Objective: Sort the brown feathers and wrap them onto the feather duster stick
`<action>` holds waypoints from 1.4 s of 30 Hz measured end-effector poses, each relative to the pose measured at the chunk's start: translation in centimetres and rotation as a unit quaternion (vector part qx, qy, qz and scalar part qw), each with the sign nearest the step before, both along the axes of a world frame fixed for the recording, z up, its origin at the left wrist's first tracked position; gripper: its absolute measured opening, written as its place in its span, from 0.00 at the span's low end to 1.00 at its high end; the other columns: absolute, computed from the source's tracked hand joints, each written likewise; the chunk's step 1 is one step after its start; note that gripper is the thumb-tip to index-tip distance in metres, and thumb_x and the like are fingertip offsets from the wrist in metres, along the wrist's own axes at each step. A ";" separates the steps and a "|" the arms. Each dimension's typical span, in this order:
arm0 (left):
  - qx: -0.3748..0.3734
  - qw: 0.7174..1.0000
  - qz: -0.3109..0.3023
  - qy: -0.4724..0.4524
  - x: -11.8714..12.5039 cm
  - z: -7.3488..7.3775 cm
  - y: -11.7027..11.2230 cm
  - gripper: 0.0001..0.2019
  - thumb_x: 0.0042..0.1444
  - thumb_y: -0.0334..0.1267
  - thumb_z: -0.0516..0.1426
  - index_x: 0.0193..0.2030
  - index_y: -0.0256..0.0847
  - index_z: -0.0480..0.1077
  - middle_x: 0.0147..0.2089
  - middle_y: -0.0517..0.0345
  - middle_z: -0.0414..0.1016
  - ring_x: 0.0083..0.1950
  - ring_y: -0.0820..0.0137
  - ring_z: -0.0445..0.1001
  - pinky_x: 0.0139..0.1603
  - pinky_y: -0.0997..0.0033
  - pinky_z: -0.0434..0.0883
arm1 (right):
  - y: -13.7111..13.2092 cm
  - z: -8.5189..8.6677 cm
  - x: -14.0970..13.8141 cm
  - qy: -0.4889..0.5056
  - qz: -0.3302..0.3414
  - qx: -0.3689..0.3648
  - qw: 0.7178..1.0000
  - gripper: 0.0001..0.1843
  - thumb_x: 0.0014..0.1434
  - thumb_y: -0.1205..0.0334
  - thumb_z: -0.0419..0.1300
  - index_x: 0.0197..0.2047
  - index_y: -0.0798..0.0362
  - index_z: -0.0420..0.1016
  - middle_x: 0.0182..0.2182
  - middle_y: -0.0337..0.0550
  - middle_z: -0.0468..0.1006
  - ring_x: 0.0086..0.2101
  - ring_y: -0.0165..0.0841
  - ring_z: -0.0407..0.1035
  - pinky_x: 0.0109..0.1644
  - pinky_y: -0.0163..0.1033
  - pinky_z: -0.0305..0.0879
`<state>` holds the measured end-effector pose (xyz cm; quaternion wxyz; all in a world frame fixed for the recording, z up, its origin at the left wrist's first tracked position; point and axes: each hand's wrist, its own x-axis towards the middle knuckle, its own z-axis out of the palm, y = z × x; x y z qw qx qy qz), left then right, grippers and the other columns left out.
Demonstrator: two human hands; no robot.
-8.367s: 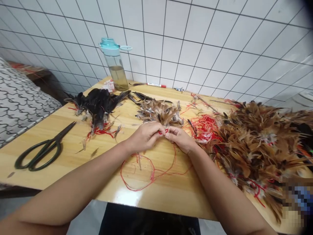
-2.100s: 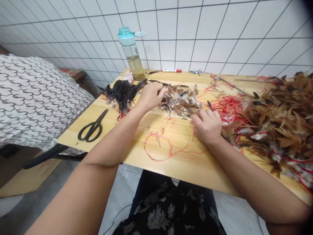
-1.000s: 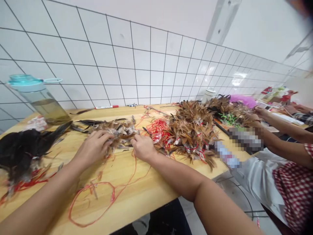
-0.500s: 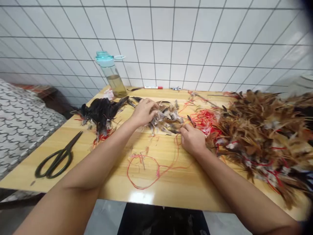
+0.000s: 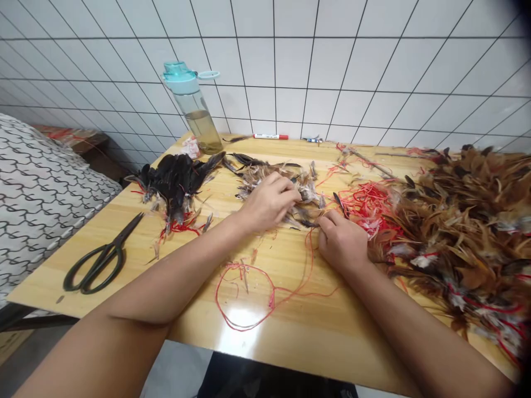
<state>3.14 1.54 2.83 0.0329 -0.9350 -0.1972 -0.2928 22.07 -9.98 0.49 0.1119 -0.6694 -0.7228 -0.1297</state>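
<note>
My left hand [image 5: 271,203] rests over a loose pile of small brown and grey feathers [image 5: 253,179], its fingers curled down and drawn together at the pile's near side. What lies under the fingertips is hidden. Just right of it, my right hand [image 5: 343,241] is closed, with thumb and forefinger pinching the end of a few dark feathers [image 5: 307,216] that point left. A thin red cord [image 5: 310,260] runs down from near this hand to a loop on the table. Behind the right knuckles stands a single dark feather [image 5: 340,204] beside a tangle of red string [image 5: 371,202].
Black scissors [image 5: 99,262] lie at the left, near a bunch of black feathers [image 5: 176,179]. A water bottle [image 5: 197,113] stands at the back by a marker [image 5: 270,136]. Tied brown feather bundles [image 5: 468,215] heap the right side of the wooden table [image 5: 290,331].
My left hand has shifted right and nearer across the feather pile, toward my right hand, uncovering feathers at its left. The right hand keeps its pinch. The whole view has shifted somewhat.
</note>
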 end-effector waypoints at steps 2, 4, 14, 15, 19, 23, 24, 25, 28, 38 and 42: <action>0.011 0.999 -0.018 0.024 0.5 -0.1 -0.6 0.10 0.64 0.33 0.51 0.41 0.40 0.74 0.42 0.50 0.73 0.44 0.63 0.64 0.48 0.62 0.66 | 0.1 -0.1 0.3 0.017 -0.002 0.026 1.000 0.15 0.61 0.65 0.51 0.38 0.51 0.81 0.36 0.44 0.79 0.27 0.30 0.64 0.29 0.39 0.47; 0.018 0.999 -0.019 0.034 0.6 -0.2 -0.8 0.11 0.65 0.33 0.50 0.40 0.39 0.74 0.41 0.50 0.73 0.43 0.63 0.63 0.46 0.62 0.65 | 0.3 -0.4 0.6 0.036 -0.012 0.046 0.998 0.15 0.61 0.65 0.51 0.38 0.51 0.81 0.36 0.44 0.79 0.26 0.30 0.63 0.29 0.39 0.47; -0.056 0.992 -0.030 0.108 3.3 0.0 -2.2 0.08 0.61 0.38 0.56 0.40 0.39 0.76 0.40 0.50 0.73 0.43 0.63 0.63 0.48 0.61 0.63 | 0.9 -0.8 1.2 0.122 -0.073 0.048 0.989 0.17 0.60 0.67 0.50 0.47 0.50 0.77 0.41 0.44 0.78 0.31 0.33 0.67 0.29 0.39 0.46; -0.060 0.990 -0.029 0.121 3.8 -0.3 -2.3 0.08 0.61 0.38 0.57 0.40 0.38 0.76 0.40 0.50 0.73 0.43 0.62 0.64 0.48 0.61 0.63 | 0.9 -0.7 1.2 0.124 -0.076 0.046 0.988 0.17 0.60 0.67 0.50 0.48 0.50 0.77 0.41 0.45 0.78 0.31 0.33 0.67 0.29 0.39 0.47; -0.064 0.988 -0.029 0.140 4.9 -1.2 -2.0 0.10 0.62 0.35 0.54 0.37 0.38 0.76 0.39 0.50 0.73 0.42 0.63 0.64 0.48 0.61 0.62 | 0.8 -0.5 1.1 0.122 -0.074 0.040 0.989 0.18 0.61 0.67 0.49 0.50 0.50 0.75 0.43 0.46 0.77 0.32 0.34 0.67 0.30 0.39 0.48; -0.076 0.991 -0.039 0.107 4.2 -1.0 -1.8 0.10 0.63 0.34 0.51 0.36 0.38 0.73 0.39 0.52 0.72 0.41 0.65 0.65 0.50 0.62 0.62 | 0.7 -0.4 1.2 0.111 -0.059 0.046 0.991 0.18 0.61 0.67 0.49 0.50 0.52 0.75 0.43 0.47 0.76 0.32 0.34 0.67 0.31 0.40 0.49; -0.083 0.991 -0.038 0.098 3.8 -0.7 -1.8 0.09 0.63 0.33 0.51 0.36 0.38 0.72 0.39 0.52 0.73 0.42 0.65 0.66 0.50 0.63 0.62 | 0.6 -0.3 1.2 0.109 -0.052 0.054 0.991 0.18 0.62 0.67 0.49 0.50 0.52 0.75 0.43 0.48 0.76 0.32 0.35 0.67 0.31 0.40 0.49; -0.092 0.991 -0.034 0.089 3.4 -0.4 -1.8 0.08 0.62 0.33 0.51 0.37 0.38 0.71 0.39 0.53 0.73 0.42 0.66 0.66 0.50 0.63 0.62 | 0.6 -0.3 1.1 0.108 -0.043 0.063 0.991 0.18 0.62 0.66 0.49 0.50 0.52 0.75 0.43 0.48 0.76 0.32 0.35 0.68 0.31 0.40 0.50; -0.107 0.991 -0.011 0.075 2.3 0.5 -2.0 0.06 0.62 0.32 0.52 0.38 0.38 0.69 0.40 0.53 0.74 0.43 0.66 0.68 0.49 0.64 0.63 | 0.3 -0.1 1.0 0.117 -0.017 0.079 0.990 0.16 0.65 0.63 0.49 0.49 0.52 0.75 0.43 0.47 0.76 0.34 0.35 0.69 0.31 0.39 0.51; 0.077 0.986 0.055 0.137 0.7 1.8 -5.1 0.10 0.66 0.36 0.51 0.37 0.37 0.72 0.36 0.52 0.76 0.41 0.62 0.67 0.43 0.62 0.61 | -0.6 0.0 -0.7 0.114 0.100 0.068 0.986 0.17 0.66 0.53 0.51 0.49 0.50 0.77 0.38 0.46 0.79 0.35 0.35 0.69 0.33 0.38 0.52; 0.112 0.984 0.043 0.128 0.7 1.6 -5.6 0.12 0.67 0.36 0.51 0.35 0.37 0.72 0.35 0.52 0.75 0.41 0.62 0.68 0.42 0.62 0.61 | -0.1 -0.5 -1.1 0.163 0.091 0.042 0.981 0.15 0.65 0.60 0.50 0.39 0.51 0.79 0.30 0.45 0.78 0.32 0.34 0.68 0.32 0.38 0.52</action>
